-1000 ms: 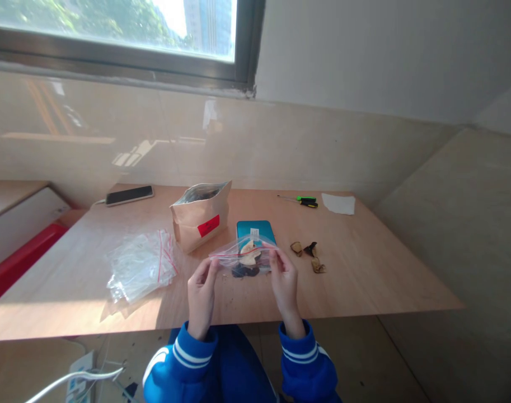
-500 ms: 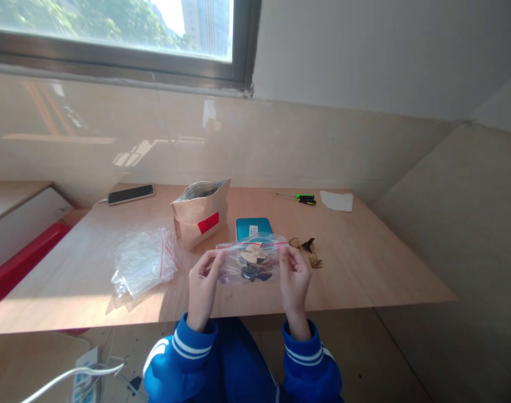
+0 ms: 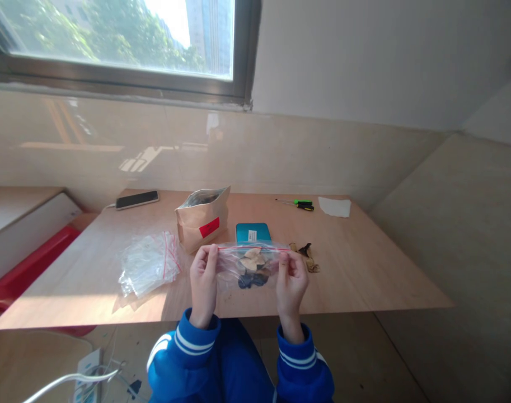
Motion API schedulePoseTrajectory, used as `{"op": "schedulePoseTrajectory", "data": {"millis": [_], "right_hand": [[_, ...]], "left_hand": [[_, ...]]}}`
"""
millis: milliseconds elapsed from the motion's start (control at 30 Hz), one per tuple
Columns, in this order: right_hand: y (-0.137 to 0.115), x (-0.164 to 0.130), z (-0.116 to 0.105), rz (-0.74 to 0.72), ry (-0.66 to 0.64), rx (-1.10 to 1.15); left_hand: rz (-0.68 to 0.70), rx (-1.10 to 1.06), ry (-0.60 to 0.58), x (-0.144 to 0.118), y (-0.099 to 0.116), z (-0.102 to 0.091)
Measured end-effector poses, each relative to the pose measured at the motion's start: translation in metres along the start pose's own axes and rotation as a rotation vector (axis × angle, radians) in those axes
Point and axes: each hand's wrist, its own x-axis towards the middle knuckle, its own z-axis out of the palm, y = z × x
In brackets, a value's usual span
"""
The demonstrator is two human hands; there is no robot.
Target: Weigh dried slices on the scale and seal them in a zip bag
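Between my two hands a clear zip-lock bag with a red strip along its top is held stretched above the table's near edge. Tan and dark dried pieces show through the plastic. My left hand pinches the bag's upper left corner between thumb and fingers. At the opposite end, my right hand grips the upper right side, thumb on the front. Just behind the bag lies a teal box with a white label, its lower part covered. A few loose dried pieces rest beyond my right hand.
A brown paper pouch with a red label stands open behind my left hand. Clear bags are piled on the left, with a phone behind. Screwdrivers and a white paper piece lie at the back right.
The bag's red strip has become straighter and more level, and the bag is pulled flatter. Both hands keep their hold. The whole view has shifted slightly.
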Motion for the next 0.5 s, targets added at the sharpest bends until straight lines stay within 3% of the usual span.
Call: {"op": "schedulePoseTrajectory", "data": {"millis": [100, 300, 500], "right_hand": [[-0.001, -0.003, -0.002, 0.04, 0.065, 0.044], [-0.005, -0.002, -0.015, 0.113, -0.089, 0.108], [-0.011, 0.002, -0.023, 0.15, 0.036, 0.145]], "left_hand": [[0.1, 0.125, 0.063, -0.006, 0.005, 0.005], [0.154, 0.184, 0.008, -0.007, 0.013, 0.007], [-0.071, -0.1, -0.15, -0.008, 0.016, 0.004]]}}
